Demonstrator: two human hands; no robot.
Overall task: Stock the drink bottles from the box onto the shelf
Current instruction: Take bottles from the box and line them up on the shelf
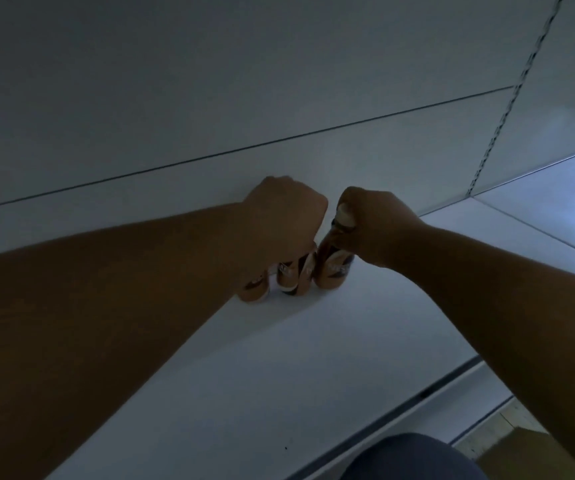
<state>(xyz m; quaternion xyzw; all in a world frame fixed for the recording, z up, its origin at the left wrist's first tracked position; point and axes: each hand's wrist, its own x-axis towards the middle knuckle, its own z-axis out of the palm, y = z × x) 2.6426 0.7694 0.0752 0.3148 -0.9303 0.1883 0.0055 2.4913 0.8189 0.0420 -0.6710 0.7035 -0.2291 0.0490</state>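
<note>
— Bottles, how many, and where do they sit?
— Three that I can make out, small round ones in tan and dark brown with pale label bands, grouped at the back of the white shelf close to its rear panel. The shelf is smooth, flat and matte; the panel has one thin seam across it.

— What is the right hand doing?
— The right hand has its grip closed over the neck and pale cap of the rightmost bottle. That bottle's long axis runs up and down, cap toward the hand, base at the shelf surface.

— And the left?
— The left hand is fisted, grip closed on the tops of two bottles directly beneath it. They hang base-down, leaning a little, and their caps are hidden inside the fist. Whether their bases touch the shelf I cannot tell.

— How close are the groups?
— The left pair sits just beside the right hand's bottle, sides nearly touching.
</note>
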